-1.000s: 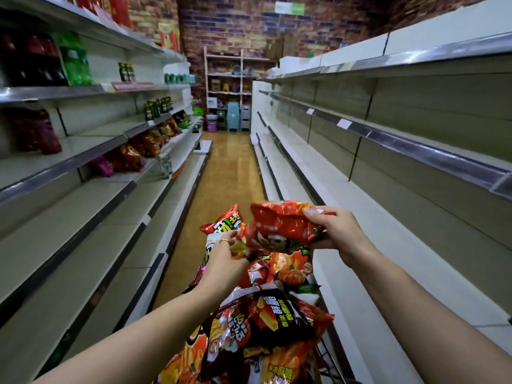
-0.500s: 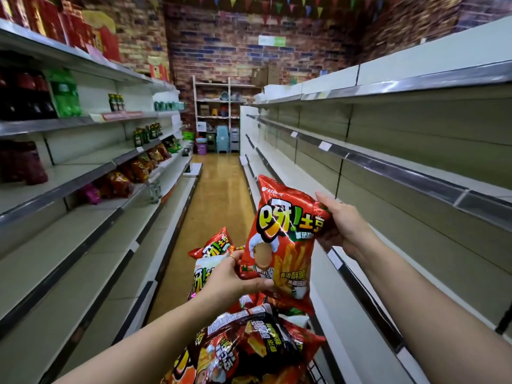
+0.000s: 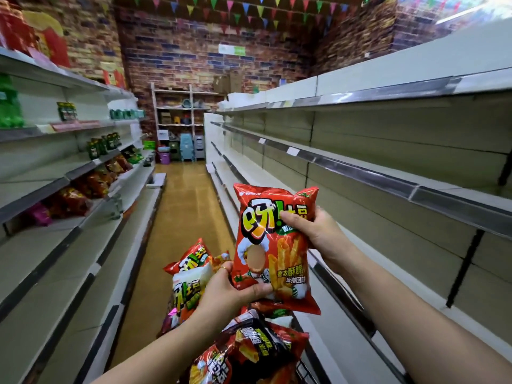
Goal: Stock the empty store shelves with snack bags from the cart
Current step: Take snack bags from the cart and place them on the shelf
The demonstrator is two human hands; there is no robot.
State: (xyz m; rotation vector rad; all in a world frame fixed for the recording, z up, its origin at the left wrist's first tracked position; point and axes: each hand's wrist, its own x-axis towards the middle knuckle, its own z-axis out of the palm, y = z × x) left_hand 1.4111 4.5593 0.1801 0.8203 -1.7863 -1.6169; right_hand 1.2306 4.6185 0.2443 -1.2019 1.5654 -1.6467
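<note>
held snack bag: red, yellow-green lettering edged black, golden fries print | bag below it: black and red | bag at left: white panel, red top | right shelves: pale cream, grey metal edges | back wall: red-brown brick pattern, some dark blue bricks | bunting: multicoloured triangles | floor: honey-brown

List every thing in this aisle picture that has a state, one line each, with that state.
Red snack bag, sealed, upright, held above the pile by both hands.
Left hand, fingers grip the bag's lower left edge.
Right hand, fingers grip its upper right side.
Cart snack bags, heaped.
Left shelves, partly stocked.
</note>
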